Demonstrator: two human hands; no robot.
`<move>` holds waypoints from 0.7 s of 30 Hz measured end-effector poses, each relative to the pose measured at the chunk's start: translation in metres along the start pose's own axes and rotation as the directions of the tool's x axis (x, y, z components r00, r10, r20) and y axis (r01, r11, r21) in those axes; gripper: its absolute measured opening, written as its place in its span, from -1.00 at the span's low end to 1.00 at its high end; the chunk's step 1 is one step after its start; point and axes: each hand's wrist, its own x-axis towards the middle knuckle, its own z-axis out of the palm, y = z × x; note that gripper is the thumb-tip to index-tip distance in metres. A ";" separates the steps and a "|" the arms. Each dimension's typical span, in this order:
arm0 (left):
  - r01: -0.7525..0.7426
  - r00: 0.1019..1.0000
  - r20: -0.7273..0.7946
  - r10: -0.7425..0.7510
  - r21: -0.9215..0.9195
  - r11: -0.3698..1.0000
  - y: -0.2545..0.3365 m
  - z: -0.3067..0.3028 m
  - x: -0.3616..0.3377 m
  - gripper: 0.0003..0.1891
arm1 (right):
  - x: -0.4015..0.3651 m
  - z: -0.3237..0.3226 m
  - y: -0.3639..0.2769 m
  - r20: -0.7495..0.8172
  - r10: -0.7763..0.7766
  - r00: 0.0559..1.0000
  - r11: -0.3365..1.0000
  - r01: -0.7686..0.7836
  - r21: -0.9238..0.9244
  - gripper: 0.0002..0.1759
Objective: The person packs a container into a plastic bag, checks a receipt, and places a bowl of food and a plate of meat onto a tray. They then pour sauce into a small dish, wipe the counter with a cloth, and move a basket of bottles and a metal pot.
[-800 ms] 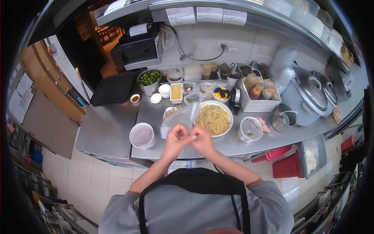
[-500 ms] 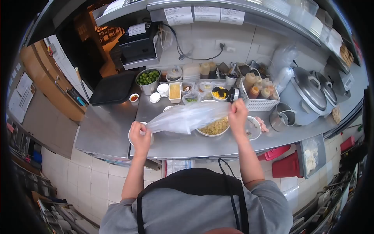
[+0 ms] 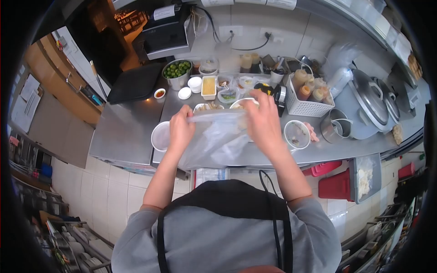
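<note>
A translucent plastic bag (image 3: 216, 141) hangs between my two hands over the front of the steel counter (image 3: 120, 132). My left hand (image 3: 183, 129) pinches the bag's top left corner. At the right end of the bag's top edge, my right hand (image 3: 264, 120) has its fingers bent over the plastic. Behind the bag are a white bowl (image 3: 249, 101) and a dish of food (image 3: 208, 106), both partly hidden. A round white container (image 3: 160, 136) stands left of the bag, and a round tub (image 3: 297, 134) lies to the right of my right hand.
Along the back stand a pot of green limes (image 3: 177, 70), a yellow-filled tray (image 3: 209, 88), a white basket of sauce bottles (image 3: 310, 91), a metal pail (image 3: 335, 125) and a large lidded pot (image 3: 366, 96). A black tray (image 3: 135, 85) lies at the left. Red bins (image 3: 334, 187) stand below.
My hands have come closer together, and the bag, earlier stretched sideways, now hangs down toward the counter's front edge. The view has shifted slightly.
</note>
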 end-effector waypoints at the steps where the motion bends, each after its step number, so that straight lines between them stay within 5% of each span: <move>1: 0.009 1.000 0.011 -0.009 0.004 1.000 0.003 0.001 -0.001 -0.74 | 0.003 0.000 -0.012 -0.183 -0.091 0.979 0.996 0.086 -0.035 -0.83; 2: 0.169 0.985 0.104 -0.139 -0.387 0.907 0.013 0.003 -0.002 -0.76 | -0.001 0.005 -0.032 -0.155 -0.213 0.965 0.947 0.243 0.211 -0.85; 3: 0.331 0.944 0.245 -0.222 -0.689 0.645 0.023 0.002 -0.003 -0.77 | -0.006 0.019 -0.036 -0.147 -0.186 0.971 0.953 0.215 0.216 -0.85; 4: 0.288 0.957 0.226 -0.180 -0.712 0.640 0.036 -0.009 -0.003 -0.74 | -0.015 0.041 -0.030 0.201 -0.165 0.966 0.983 0.143 0.119 -0.84; 5: 0.429 0.898 0.414 -0.149 -0.749 0.505 0.054 -0.037 -0.005 -0.70 | -0.026 0.060 -0.019 0.527 -0.091 0.845 0.995 0.100 0.011 -0.80; 6: 0.572 0.807 0.584 -0.088 -0.737 0.359 0.069 -0.067 -0.005 -0.66 | -0.033 0.072 0.013 0.581 0.019 0.814 1.000 -0.021 -0.003 -0.78; 7: 0.553 0.811 0.585 -0.012 -0.761 0.340 0.077 -0.086 -0.011 -0.56 | -0.038 0.079 0.050 0.630 0.121 0.767 0.991 -0.135 -0.027 -0.74; 8: 0.319 0.919 0.384 0.085 -0.855 0.409 0.077 -0.089 -0.021 -0.69 | -0.043 0.083 0.071 0.547 0.125 0.828 0.991 -0.126 -0.036 -0.74; 9: 0.338 0.909 0.405 0.095 -0.851 0.401 0.065 -0.088 -0.022 -0.69 | -0.050 0.085 0.083 0.455 0.119 0.882 0.993 -0.108 -0.050 -0.74; 11: -0.006 0.839 0.403 0.365 -0.664 0.748 0.031 -0.085 -0.025 -0.83 | -0.077 0.082 0.079 0.517 0.123 0.847 0.992 -0.104 -0.065 -0.79; 12: 0.004 0.832 0.416 0.368 -0.667 0.745 0.023 -0.081 -0.025 -0.83 | -0.093 0.082 0.072 0.569 0.108 0.815 0.994 -0.085 -0.067 -0.84; 14: 0.107 0.979 0.184 -0.092 -0.074 0.991 0.012 -0.065 -0.023 -0.81 | -0.123 0.084 0.056 0.812 -0.040 0.582 0.999 0.016 0.038 -0.82; 16: 0.034 0.974 0.223 -0.039 0.027 0.999 -0.011 -0.029 -0.038 -0.76 | -0.120 0.074 0.026 0.988 -0.015 0.153 0.994 0.105 -0.001 -0.80; 17: -0.052 0.965 0.262 0.017 0.128 0.990 -0.023 -0.013 -0.046 -0.69 | -0.119 0.067 0.026 0.988 -0.015 0.152 0.995 0.101 -0.001 -0.80; 18: -0.052 0.964 0.264 0.017 0.128 0.990 -0.029 -0.001 -0.054 -0.69 | -0.120 0.058 0.031 0.935 -0.132 0.330 0.944 -0.247 0.221 -0.79; 19: -0.036 0.956 0.293 0.016 0.065 0.997 -0.033 0.009 -0.061 -0.65 | -0.123 0.049 0.038 0.836 -0.164 0.524 0.728 -0.507 0.461 -0.77; 21: -0.003 0.948 0.319 0.002 0.005 1.000 -0.036 0.012 -0.072 -0.60 | -0.130 0.026 0.079 0.686 0.163 0.709 0.551 -0.642 0.532 -0.74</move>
